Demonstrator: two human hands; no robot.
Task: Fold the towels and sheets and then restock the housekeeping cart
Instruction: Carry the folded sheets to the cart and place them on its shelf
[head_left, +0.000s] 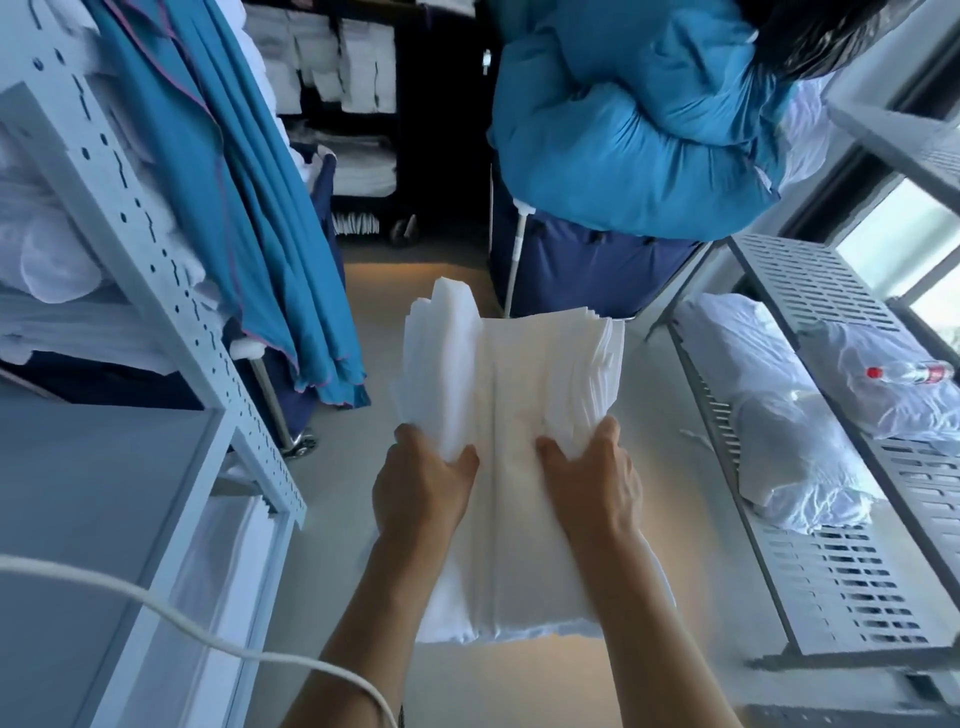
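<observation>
A thick stack of folded white sheets (511, 395) is held out in front of me above the floor, its layered edges fanning at the far end. My left hand (423, 480) grips the stack's left side, thumb on top. My right hand (592, 475) grips its right side the same way. A dark housekeeping cart (363, 130) with shelves of folded white linen stands far back in the aisle.
A white metal shelf rack (156, 270) with white linen and hanging teal cloth (249, 197) stands left. Slotted shelves (831, 519) at right hold bagged white linen (779, 426) and a bottle (911, 371). A navy laundry bin (582, 275) under a teal bundle (639, 119) blocks ahead. A white cable (208, 629) crosses bottom left.
</observation>
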